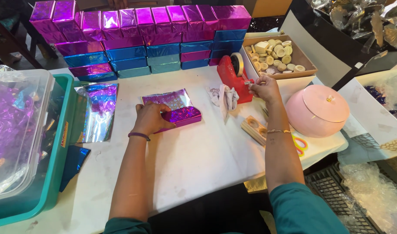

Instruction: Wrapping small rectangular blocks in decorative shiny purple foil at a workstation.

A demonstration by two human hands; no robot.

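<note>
purple, blue wrapped boxes [155, 37] stacked behind.

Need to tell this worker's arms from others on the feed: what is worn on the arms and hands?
Both arms are bare below short teal sleeves. The left hand has a dark purple band at the wrist; the right hand has a thin gold bracelet. No gloves.

– How many things are on my table?
– One red tape dispenser [231, 74], one pink round box [316, 110], one cardboard box of tape cores [306, 58], one teal bin [55, 173], two loose foil sheets [96, 110]
</note>
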